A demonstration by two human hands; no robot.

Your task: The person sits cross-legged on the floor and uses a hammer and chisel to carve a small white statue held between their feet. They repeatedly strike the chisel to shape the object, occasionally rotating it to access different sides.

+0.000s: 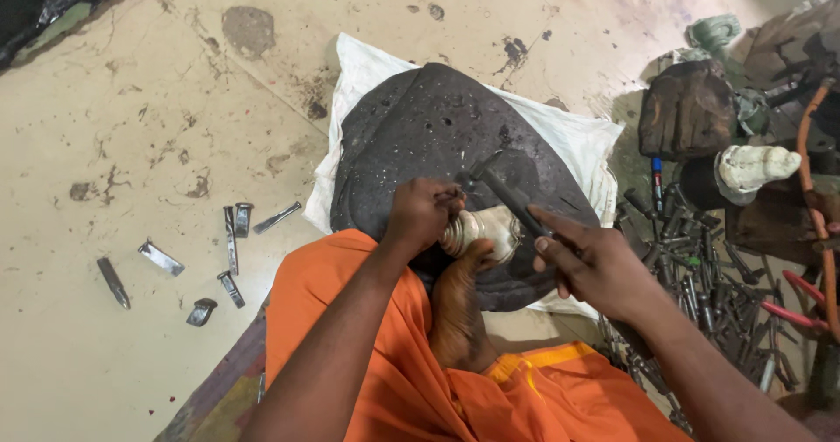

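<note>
I see a stained floor (131,101) with a dark stone slab (420,127) on white cloth (367,66). At centre, my left hand (422,214) is clenched on a punch, mostly hidden, against a silvery metal piece (486,232). At three o'clock, my right hand (595,267) grips a hammer (503,192), its handle covered.

To your left, several loose steel chisels (229,251) lie scattered on the stained floor (131,101). To your right you have a dense heap of punches (700,267), a dark wooden block (687,109), an orange hose (809,188) and a white carved piece (754,166).
</note>
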